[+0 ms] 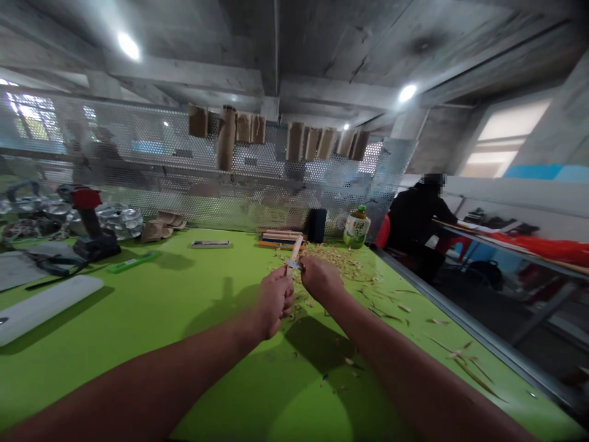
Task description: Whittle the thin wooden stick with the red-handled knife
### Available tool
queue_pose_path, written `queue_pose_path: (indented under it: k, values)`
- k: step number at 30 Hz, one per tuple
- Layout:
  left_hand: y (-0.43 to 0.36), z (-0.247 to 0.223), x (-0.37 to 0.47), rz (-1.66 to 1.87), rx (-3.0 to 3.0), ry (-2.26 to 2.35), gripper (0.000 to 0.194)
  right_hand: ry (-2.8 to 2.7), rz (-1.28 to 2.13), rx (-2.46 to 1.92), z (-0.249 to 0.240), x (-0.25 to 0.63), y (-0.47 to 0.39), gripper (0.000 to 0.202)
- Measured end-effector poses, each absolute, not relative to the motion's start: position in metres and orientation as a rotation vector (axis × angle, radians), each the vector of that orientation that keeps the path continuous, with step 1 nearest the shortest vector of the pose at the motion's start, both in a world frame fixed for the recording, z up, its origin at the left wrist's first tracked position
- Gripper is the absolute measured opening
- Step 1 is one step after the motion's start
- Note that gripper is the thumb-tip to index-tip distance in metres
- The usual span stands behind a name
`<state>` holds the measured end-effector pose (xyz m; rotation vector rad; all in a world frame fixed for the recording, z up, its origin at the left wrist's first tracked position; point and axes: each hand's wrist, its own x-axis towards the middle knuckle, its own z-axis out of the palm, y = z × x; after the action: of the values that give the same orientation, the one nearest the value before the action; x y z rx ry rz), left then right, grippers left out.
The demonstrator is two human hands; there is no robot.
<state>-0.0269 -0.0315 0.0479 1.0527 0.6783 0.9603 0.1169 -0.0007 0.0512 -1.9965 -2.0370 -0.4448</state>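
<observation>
My left hand (277, 301) is closed around the near end of a narrow pale wooden strip (297, 247), which points away from me. Fingers curled, my right hand (319, 279) grips a knife whose metal blade (293, 264) lies across the strip just beyond my left hand. The knife's handle is hidden inside my right fist. Curled wood shavings (338, 261) are scattered around and beyond both hands on the green tabletop (207, 356).
Behind the hands lie stacked wooden strips (280, 238), a black box (317, 225) and a green-capped bottle (357, 227). Leftward are a cordless drill (89, 224), a green level-like tool (134, 262) and a white bar (50, 307). A person (416, 221) sits at right.
</observation>
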Motion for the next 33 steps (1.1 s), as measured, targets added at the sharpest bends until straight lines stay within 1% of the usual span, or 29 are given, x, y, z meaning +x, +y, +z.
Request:
queue_pose_path:
  k: [3,7,9,10,12,14,16,18,20,22,25,30,33]
  values:
    - [-0.034,0.050,-0.028,0.954,1.086,0.710,0.014,-2.029,-0.456,-1.973,0.052,0.117,0.003,0.027]
    - [-0.045,0.044,-0.030,0.906,1.093,0.735,0.030,-1.825,-0.432,-2.110,0.057,0.147,0.015,0.032]
    - [-0.053,0.040,-0.029,0.835,1.103,0.662,0.038,-1.657,-0.365,-2.244,0.060,0.176,0.021,0.033]
    - [-0.056,0.038,-0.028,0.803,1.106,0.609,0.040,-1.561,-0.266,-2.343,0.061,0.191,0.024,0.031]
    - [-0.058,0.037,-0.026,0.785,1.097,0.529,0.043,-1.436,-0.186,-2.366,0.060,0.215,0.028,0.030]
    - [-0.051,0.037,-0.025,0.823,1.079,0.523,0.042,-1.333,-0.162,-2.246,0.058,0.224,0.032,0.030]
    - [-0.039,0.036,-0.028,0.832,1.102,0.551,0.039,-1.287,-0.076,-2.014,0.054,0.218,0.034,0.030]
    - [-0.025,0.034,-0.034,0.791,1.184,0.571,0.032,-1.275,0.143,-1.712,0.051,0.204,0.033,0.035]
    - [-0.012,0.033,-0.042,0.749,1.289,0.587,0.024,-1.272,0.437,-1.412,0.050,0.190,0.028,0.042]
    - [-0.002,0.034,-0.049,0.747,1.367,0.607,0.018,-1.285,0.691,-1.232,0.050,0.181,0.021,0.047]
    - [0.007,0.040,-0.057,0.721,1.461,0.623,0.017,-1.347,0.860,-1.190,0.053,0.176,0.012,0.046]
    - [0.015,0.047,-0.068,0.552,1.568,0.593,0.033,-1.295,0.958,-1.087,0.059,0.173,0.003,0.043]
    - [0.021,0.049,-0.074,0.507,1.621,0.585,0.035,-1.354,1.012,-1.107,0.064,0.173,-0.002,0.038]
